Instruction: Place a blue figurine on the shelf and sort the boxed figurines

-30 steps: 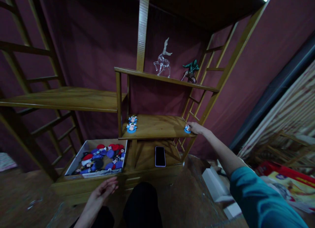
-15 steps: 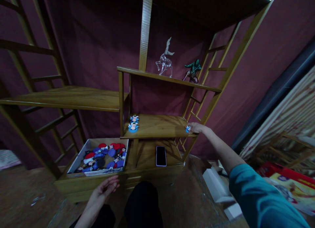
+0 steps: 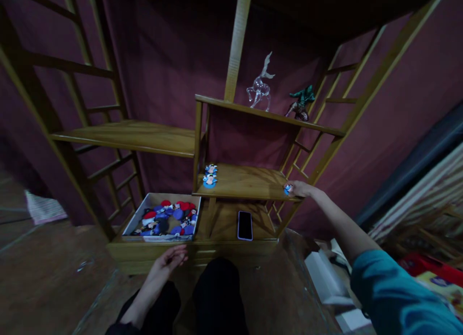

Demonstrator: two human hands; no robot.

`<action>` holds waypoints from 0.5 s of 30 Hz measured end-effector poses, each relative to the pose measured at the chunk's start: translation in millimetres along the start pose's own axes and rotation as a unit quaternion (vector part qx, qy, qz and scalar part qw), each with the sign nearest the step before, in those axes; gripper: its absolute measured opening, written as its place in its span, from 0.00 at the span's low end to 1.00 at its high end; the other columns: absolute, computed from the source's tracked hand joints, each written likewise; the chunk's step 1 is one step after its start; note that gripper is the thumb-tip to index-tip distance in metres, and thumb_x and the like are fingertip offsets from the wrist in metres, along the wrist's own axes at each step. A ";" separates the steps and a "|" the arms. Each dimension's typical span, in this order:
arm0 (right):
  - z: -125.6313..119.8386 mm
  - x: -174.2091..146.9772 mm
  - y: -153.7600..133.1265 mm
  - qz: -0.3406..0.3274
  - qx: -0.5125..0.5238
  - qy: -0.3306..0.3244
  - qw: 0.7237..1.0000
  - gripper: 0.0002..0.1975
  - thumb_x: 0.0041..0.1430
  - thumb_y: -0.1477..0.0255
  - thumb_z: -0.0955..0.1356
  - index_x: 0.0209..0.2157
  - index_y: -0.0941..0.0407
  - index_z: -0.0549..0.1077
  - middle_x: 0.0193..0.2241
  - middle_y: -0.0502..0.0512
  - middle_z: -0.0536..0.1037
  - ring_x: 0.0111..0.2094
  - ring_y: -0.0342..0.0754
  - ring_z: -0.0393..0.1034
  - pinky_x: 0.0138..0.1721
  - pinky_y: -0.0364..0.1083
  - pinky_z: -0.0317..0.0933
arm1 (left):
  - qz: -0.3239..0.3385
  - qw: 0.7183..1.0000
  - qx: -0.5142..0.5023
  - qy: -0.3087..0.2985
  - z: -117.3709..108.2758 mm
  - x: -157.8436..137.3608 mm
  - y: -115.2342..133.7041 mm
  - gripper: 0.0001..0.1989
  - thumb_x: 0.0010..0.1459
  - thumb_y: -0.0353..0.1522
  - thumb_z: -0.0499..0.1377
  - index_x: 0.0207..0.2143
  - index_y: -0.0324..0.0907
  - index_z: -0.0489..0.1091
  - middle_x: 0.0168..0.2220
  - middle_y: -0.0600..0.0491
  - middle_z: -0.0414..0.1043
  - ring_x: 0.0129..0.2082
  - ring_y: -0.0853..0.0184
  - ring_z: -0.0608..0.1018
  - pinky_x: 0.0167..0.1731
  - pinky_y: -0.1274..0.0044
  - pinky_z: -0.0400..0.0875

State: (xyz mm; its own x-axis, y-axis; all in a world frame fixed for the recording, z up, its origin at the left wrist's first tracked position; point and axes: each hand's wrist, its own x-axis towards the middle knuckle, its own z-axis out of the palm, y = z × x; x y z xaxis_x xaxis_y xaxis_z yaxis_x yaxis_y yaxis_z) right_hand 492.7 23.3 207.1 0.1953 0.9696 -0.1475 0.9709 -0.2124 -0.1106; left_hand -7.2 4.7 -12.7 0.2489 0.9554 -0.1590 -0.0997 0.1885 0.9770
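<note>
One small blue-and-white toy figurine (image 3: 288, 189) is sitting in the grip of the right hand (image 3: 301, 188), whose fingers are clasping its right side. The hand is hiding part of the contact, so whether the toy's base is resting fully on the wood cannot be told. Directly under the grip, a brown varnished wooden shelf board (image 3: 249, 180) is running off to the left; the hand is working at its right end. The step in hand looks to be placing or adjusting the figurine there; the next move would be calling for a level base, then fingers parting gently without tipping it.

Below and left of the grip, a black-screened phone with a pale purple edge (image 3: 245, 226) is lying flat. Above the grip, on a higher brown wooden ledge (image 3: 267, 114), a dark green-and-brown crouching figure (image 3: 303, 102) is standing, with a clear glass animal ornament (image 3: 260, 88) to its left. At the left end of the grip's own board, two similar blue-and-white figurines (image 3: 210, 180) are standing one behind the other.

Farther off, low and left of the grip, the left hand (image 3: 170, 260) is hovering with loosely curled fingers, holding nothing. Beyond it, an open white cardboard box (image 3: 155, 198) is holding jumbled red, blue and black pieces (image 3: 177, 214).
</note>
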 end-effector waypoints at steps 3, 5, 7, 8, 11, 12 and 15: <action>3.9 1.5 6.7 -0.020 -0.020 0.025 0.999 0.29 0.43 0.71 0.68 0.50 0.56 0.64 0.47 0.60 0.69 0.46 0.52 0.65 0.45 0.45 0.58 | 0.019 1.000 -0.014 0.002 3.1 -6.0 1.9 0.20 0.43 0.38 0.62 0.39 0.38 0.70 0.35 0.47 0.73 0.33 0.64 0.75 0.34 0.74 0.67; 4.5 3.1 13.6 -0.038 -0.011 0.050 0.998 0.31 0.43 0.67 0.68 0.52 0.57 0.62 0.50 0.64 0.66 0.49 0.55 0.63 0.48 0.47 0.56 | 0.030 0.999 -0.019 0.005 3.6 -9.2 2.8 0.19 0.42 0.38 0.63 0.37 0.37 0.70 0.33 0.48 0.73 0.31 0.65 0.75 0.32 0.75 0.67; 2.1 1.4 18.0 -0.067 0.012 0.089 0.994 0.30 0.44 0.64 0.68 0.51 0.57 0.64 0.51 0.68 0.64 0.51 0.57 0.61 0.49 0.49 0.55 | 0.034 0.999 -0.031 0.008 3.2 -11.7 4.0 0.19 0.41 0.37 0.63 0.37 0.37 0.71 0.33 0.47 0.73 0.30 0.65 0.75 0.32 0.74 0.67; 0.0 -2.1 17.6 -0.091 0.025 0.127 0.987 0.27 0.45 0.63 0.67 0.49 0.56 0.66 0.50 0.69 0.64 0.52 0.57 0.59 0.51 0.49 0.53 | 0.034 0.999 -0.039 0.010 2.7 -12.5 4.7 0.19 0.41 0.37 0.63 0.37 0.37 0.71 0.32 0.47 0.73 0.30 0.65 0.75 0.33 0.74 0.67; -3.4 -27.0 0.1 -0.137 0.094 0.274 0.947 0.21 0.48 0.56 0.64 0.45 0.47 0.68 0.52 0.65 0.62 0.55 0.57 0.54 0.55 0.51 0.48 | 0.040 0.997 -0.060 0.035 -0.5 -12.5 6.4 0.18 0.40 0.35 0.63 0.35 0.36 0.71 0.31 0.46 0.73 0.29 0.65 0.75 0.30 0.75 0.67; -0.8 -39.4 -11.9 -0.151 0.127 0.296 0.935 0.22 0.49 0.55 0.64 0.46 0.46 0.67 0.52 0.62 0.63 0.55 0.56 0.54 0.55 0.53 0.48 | 0.043 0.995 -0.068 0.057 -2.5 -11.7 6.4 0.17 0.40 0.35 0.63 0.35 0.36 0.71 0.31 0.46 0.73 0.29 0.65 0.75 0.30 0.75 0.66; 28.2 -78.2 -63.9 -0.149 0.265 0.241 0.922 0.20 0.50 0.56 0.64 0.46 0.43 0.66 0.49 0.60 0.67 0.50 0.53 0.62 0.54 0.53 0.52 | 0.058 0.982 -0.096 0.152 -12.4 -7.6 4.0 0.17 0.38 0.34 0.64 0.33 0.36 0.71 0.29 0.48 0.73 0.27 0.66 0.74 0.28 0.76 0.66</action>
State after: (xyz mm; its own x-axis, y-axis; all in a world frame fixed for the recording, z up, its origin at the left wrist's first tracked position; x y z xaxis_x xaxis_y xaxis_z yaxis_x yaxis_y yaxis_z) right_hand 411.4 -42.4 198.0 0.0935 0.9084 0.4074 0.8125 0.1669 -0.5586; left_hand -21.5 1.0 -9.4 -0.0705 0.9913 -0.1111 -0.2969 0.0855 0.9511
